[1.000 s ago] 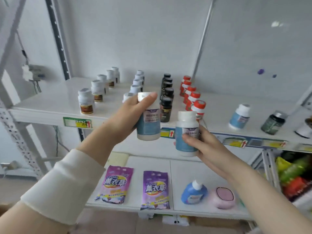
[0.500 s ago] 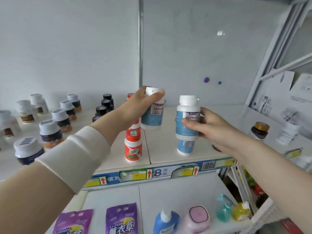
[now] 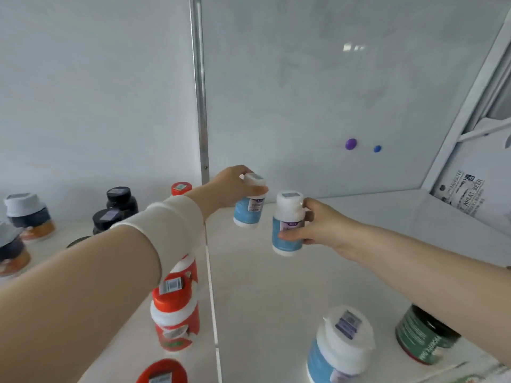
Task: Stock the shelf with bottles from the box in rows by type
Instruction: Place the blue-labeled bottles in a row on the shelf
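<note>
Both hands reach farther in over the shelf (image 3: pixel 276 288) than half a second ago, and the two bottles they carry are now lower and closer to the back wall.

The left hand (image 3: pixel 231 186) grips the first blue bottle (image 3: pixel 249 210) from above, with its fingers curled round the white cap. This bottle is tilted, with its bottom toward the camera. The right hand (image 3: pixel 318 225) holds the second blue bottle (image 3: pixel 287 228) from the side, thumb in front on the blue label and fingers behind. This one is nearly upright. The two bottles are just beside each other, right of the metal post (image 3: pixel 200 106). I cannot tell if either bottom touches the shelf.

A third blue bottle (image 3: pixel 340 341) of the same kind stands at the front edge, well apart from the two held ones. A dark green jar (image 3: pixel 423 337) stands to its right, partly under the right forearm.

Left of the seam in the shelf, the red-capped bottles (image 3: pixel 174 313) stand in a row from front to back, partly hidden by the left arm with its white cuff (image 3: pixel 166 225). Farther left are black bottles (image 3: pixel 121 197) and grey-capped bottles (image 3: pixel 27 214), also in rows.

On the back panel sit a purple magnet (image 3: pixel 350 144) and a blue magnet (image 3: pixel 377 148). A printed carton (image 3: pixel 467 197) leans at the right end.
</note>
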